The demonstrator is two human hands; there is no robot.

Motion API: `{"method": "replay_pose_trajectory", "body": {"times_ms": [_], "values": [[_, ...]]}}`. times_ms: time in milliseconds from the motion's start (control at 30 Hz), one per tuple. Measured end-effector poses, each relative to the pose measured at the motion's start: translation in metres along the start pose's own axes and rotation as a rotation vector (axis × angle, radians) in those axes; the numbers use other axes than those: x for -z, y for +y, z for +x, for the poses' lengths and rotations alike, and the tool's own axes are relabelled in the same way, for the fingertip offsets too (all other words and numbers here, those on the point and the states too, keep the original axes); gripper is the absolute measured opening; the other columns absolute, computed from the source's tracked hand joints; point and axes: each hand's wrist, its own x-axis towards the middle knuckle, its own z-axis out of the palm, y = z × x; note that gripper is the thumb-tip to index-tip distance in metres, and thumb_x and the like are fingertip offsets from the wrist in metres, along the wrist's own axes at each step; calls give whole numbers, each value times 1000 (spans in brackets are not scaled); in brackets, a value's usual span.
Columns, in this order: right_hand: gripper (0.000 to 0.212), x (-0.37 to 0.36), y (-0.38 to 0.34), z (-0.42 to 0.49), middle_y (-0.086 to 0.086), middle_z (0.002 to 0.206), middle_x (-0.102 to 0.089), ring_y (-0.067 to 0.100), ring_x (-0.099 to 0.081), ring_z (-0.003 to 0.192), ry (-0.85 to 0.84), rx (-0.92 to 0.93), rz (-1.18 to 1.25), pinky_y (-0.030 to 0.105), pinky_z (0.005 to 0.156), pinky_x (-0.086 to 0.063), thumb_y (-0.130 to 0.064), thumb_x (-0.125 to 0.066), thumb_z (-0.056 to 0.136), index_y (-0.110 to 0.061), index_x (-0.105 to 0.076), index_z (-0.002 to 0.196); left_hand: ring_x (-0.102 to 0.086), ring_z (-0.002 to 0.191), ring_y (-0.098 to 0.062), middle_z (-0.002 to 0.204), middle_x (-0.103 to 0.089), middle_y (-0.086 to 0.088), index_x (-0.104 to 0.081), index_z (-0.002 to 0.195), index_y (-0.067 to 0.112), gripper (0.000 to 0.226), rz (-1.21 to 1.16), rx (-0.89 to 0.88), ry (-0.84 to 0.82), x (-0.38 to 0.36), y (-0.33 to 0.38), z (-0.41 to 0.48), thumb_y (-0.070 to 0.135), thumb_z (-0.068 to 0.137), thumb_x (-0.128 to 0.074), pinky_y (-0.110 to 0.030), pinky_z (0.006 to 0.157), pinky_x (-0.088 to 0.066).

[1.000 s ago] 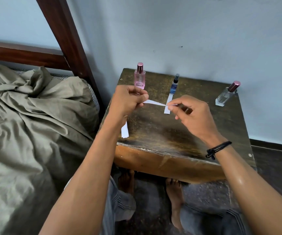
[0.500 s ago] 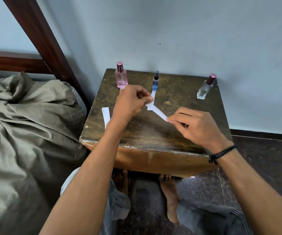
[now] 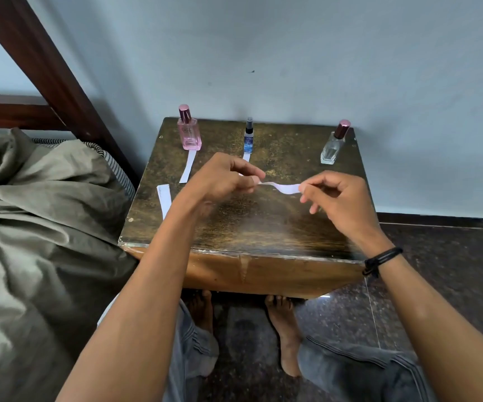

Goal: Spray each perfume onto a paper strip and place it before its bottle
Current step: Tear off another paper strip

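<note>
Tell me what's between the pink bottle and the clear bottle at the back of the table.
Head view: a slim blue spray bottle stands between the pink bottle and the clear bottle, apart from both.

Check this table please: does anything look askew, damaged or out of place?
The strip pinched between the left hand and right hand is twisted, not flat. A loose strip lies at the left edge of the table, before no bottle. The clear bottle has no strip before it.
</note>
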Motion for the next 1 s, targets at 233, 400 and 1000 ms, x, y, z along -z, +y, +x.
{"method": "replay_pose_trajectory", "body": {"times_ms": [233,400,1000], "values": [[8,4,2,3,3,75,-76,20,-61,57,-11,-198,103,12,49,-41,-19,-72,93,-15,-78,92,-65,79,-8,81,-74,-1,-78,98,2,14,35,48,-68,1,-2,0,2,84,-76,-17,72,-54],[12,2,1,2,1,73,-77,16,-57,53,-128,-293,16,10,54,-41,-23,-73,93,-16,-78,85,-66,75,-13,79,-72,-6,-77,95,2,13,118,21,49,0,-7,6,2,83,-78,-24,74,-58],[26,1,10,4,-2,64,-70,13,-62,61,-342,-265,-455,32,63,-49,-43,-83,80,-23,-70,71,-63,83,-12,87,-71,4,-75,92,20,8,586,-124,272,-39,-7,12,14,88,-73,-29,86,-50]]}}
